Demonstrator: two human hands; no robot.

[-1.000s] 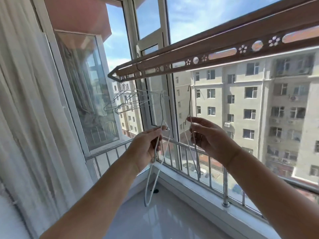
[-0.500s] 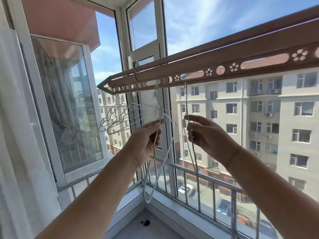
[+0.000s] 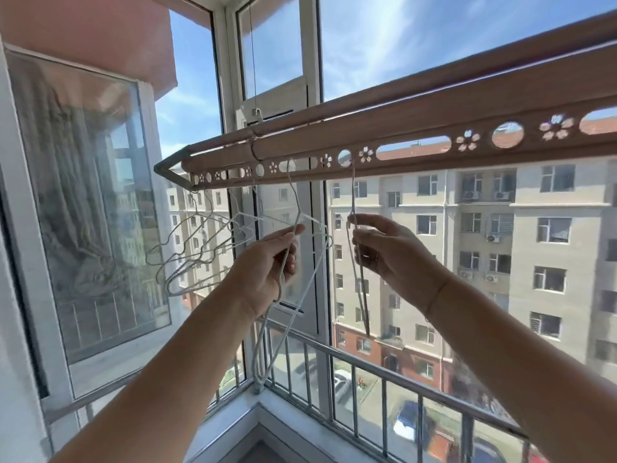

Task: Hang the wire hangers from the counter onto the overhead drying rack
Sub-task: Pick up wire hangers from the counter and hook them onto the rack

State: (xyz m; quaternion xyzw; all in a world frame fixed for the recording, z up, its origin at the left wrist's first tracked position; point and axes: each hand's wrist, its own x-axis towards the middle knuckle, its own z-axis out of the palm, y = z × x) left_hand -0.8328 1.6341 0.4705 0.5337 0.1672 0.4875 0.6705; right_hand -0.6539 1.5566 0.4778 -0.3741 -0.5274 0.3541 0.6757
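Hands (image 3: 395, 253) aloft on wire hangers (image 3: 353, 192)

Hung hangers (image 3: 200, 248) crowd the drying rack's (image 3: 400, 125) left end; its right stretch is bare.

Hard daylight is pouring in from the far sky (image 3: 400, 45), leaving everything bright and shadows faint. The open pane (image 3: 100, 212) on my left is throwing back a hazy reflection. The pale wire hangers (image 3: 207, 242) are washing out against the sunlit buildings (image 3: 500, 228). The wide lens is bowing the drying rack (image 3: 434, 121) toward the edges.
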